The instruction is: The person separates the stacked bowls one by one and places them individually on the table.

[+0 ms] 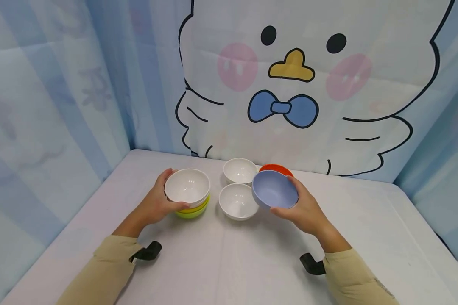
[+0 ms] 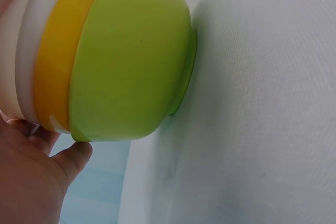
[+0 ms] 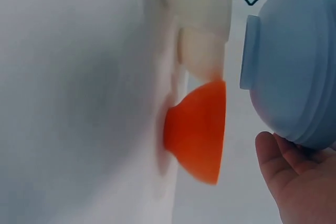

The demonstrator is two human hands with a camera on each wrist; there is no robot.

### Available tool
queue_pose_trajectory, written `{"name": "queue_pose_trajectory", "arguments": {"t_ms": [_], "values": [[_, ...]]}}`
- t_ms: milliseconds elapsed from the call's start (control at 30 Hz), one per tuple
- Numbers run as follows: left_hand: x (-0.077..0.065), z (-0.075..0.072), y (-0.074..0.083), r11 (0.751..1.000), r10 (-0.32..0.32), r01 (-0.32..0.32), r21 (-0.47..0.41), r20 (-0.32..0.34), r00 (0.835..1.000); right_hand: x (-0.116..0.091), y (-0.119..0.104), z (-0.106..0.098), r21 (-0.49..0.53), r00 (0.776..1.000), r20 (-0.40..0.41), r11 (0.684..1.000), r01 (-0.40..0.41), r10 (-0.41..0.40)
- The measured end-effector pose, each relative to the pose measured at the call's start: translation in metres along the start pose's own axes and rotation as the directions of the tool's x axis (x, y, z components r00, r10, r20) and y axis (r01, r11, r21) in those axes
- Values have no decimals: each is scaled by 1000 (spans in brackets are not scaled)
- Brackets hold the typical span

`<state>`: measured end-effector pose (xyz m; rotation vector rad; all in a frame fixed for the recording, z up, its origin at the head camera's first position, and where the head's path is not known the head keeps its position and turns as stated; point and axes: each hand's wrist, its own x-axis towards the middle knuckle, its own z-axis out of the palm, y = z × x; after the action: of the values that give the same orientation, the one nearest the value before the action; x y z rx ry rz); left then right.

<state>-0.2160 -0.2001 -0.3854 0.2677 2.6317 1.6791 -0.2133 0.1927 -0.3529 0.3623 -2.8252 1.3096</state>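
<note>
My left hand [image 1: 158, 201] grips a stack of nested bowls from its left side, with the thumb across the front. On top of the stack is a white bowl [image 1: 188, 186]. Below it show a yellow bowl [image 2: 63, 51] and, lowest, a green bowl [image 2: 131, 56], whose foot is close to the table in the left wrist view. My right hand [image 1: 304, 209] holds a blue bowl [image 1: 275, 189] by its right side, thumb at the front. The blue bowl is raised and tilted, clear of the table in the right wrist view. Behind it, an orange bowl [image 3: 197, 132] stands upright, partly hidden in the head view.
Between my hands, a white bowl [image 1: 238, 202] stands on the white-covered table [image 1: 221, 262]. Another white bowl [image 1: 239, 170] is just behind it. A curtain [image 1: 290, 140] with a cartoon bird hangs at the table's back edge, and blue curtains [image 1: 53, 127] flank the sides.
</note>
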Motion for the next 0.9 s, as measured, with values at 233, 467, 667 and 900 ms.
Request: {"name": "queue_pose_trajectory", "arguments": {"t_ms": [233, 467, 667, 900], "values": [[-1, 0, 0, 1000, 12, -12, -18, 3, 1000, -11, 14, -7, -34, 999, 12, 999, -41, 41], [-1, 0, -1, 999, 26, -26, -21, 1, 1000, -18, 27, -7, -60, 997, 34, 996, -60, 62], [-1, -1, -2, 999, 26, -26, -30, 4, 1000, -19, 34, -3, -84, 996, 41, 994, -75, 79], [-1, -1, -1, 999, 16, -15, -38, 9, 1000, -16, 35, -1, -103, 996, 54, 992, -67, 73]]}}
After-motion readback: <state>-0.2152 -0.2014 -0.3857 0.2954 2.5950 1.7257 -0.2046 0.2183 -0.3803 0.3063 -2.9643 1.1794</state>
